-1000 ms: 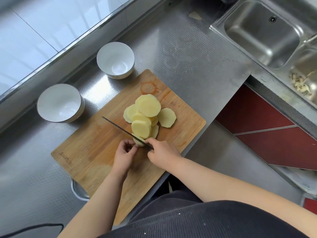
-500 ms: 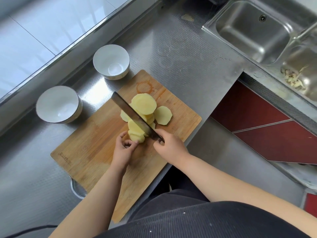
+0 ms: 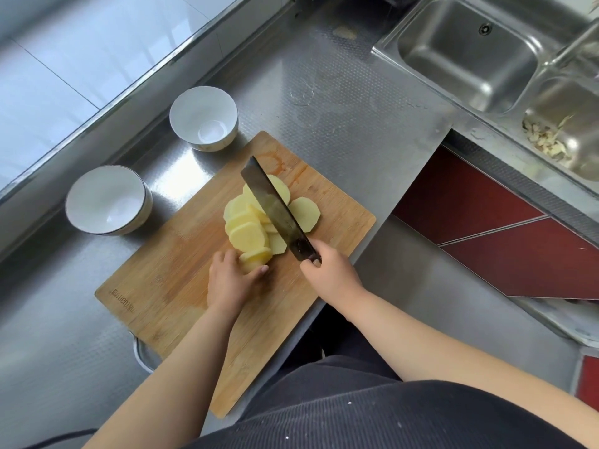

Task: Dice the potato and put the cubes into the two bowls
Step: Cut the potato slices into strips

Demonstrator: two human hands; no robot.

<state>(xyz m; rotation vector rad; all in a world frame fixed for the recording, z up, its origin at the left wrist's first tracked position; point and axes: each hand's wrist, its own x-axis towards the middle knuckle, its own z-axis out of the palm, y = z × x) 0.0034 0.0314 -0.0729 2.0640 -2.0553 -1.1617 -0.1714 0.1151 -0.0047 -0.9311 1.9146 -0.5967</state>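
At the centre of the frame we have the potato slices (image 3: 248, 236) fanned in an overlapping heap on the wooden cutting board (image 3: 168, 273). Our left hand (image 3: 228, 281) cups the nearest small stack, fingers curled against its side. Our right hand (image 3: 327, 270) is wrapped round the handle of the cleaver (image 3: 275, 212), whose broad blade lies tilted over the slices, pointing to the upper left. Two white bowls wait empty beside the board: the near bowl (image 3: 108, 200) at the left, the far bowl (image 3: 203, 118) higher up.

We judge the slices firm but wet with starch, so they will likely slide on one another. They are best held from the sides in a low, squared stack, fingertips tucked back from the edge.
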